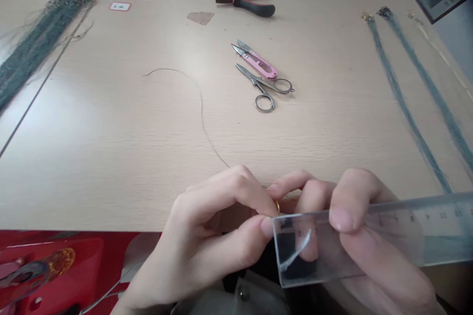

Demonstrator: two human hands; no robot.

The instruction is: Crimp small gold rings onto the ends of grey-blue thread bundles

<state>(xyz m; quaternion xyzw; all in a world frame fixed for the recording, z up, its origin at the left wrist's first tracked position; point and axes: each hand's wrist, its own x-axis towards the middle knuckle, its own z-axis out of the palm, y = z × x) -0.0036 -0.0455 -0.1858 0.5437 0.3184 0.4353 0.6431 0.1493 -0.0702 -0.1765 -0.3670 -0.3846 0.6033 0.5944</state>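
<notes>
My right hand [354, 216] grips a clear plastic ruler [417, 231], its thumb in front and fingers behind. At the ruler's left end, thumb and forefinger of my left hand [225, 216] are pinched together. A small gold-coloured piece [278, 205] shows at that pinch, mostly covered by fingers; its exact kind cannot be made out. A thin dark thread [202, 108] curves over the table and passes behind my left hand, showing again between the two hands.
On the wooden table [111, 157] lie folding scissors [264, 86], pink thread snips [258, 61] and red-and-black pliers [247, 0]. A blue-grey strand bundle [40, 37] lies left; thinner blue-grey strands [399, 93] lie right. Below the table edge is a red tray [81, 275].
</notes>
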